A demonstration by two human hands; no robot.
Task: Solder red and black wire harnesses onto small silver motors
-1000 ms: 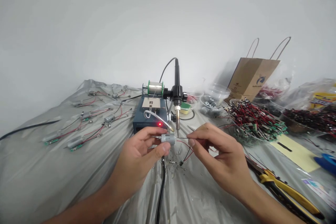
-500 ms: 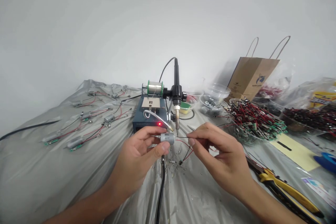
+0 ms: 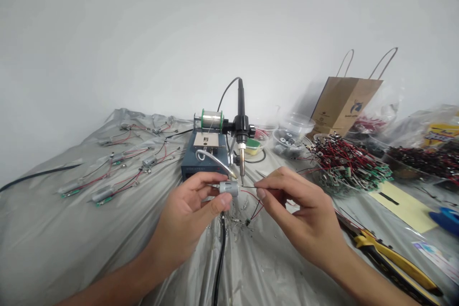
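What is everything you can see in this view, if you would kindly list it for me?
soldering station: one, dark blue, centre, red light lit
solder spool: one, silver with green flanges, atop the station
soldering iron: one, black handle, upright in a holder, centre
small motor: one, silver, in the left hand
thin wire: one, dark, in the right hand
wired motors: about seven, silver with red and black leads, left on the sheet
clear bowl of wired parts: one, red, black and green, right
paper bag: one, brown, far right
pliers: one pair, yellow handles, lower right
plastic sheet: one, grey, covering the surface
left hand: one, gripping the motor
right hand: one, pinching the wire
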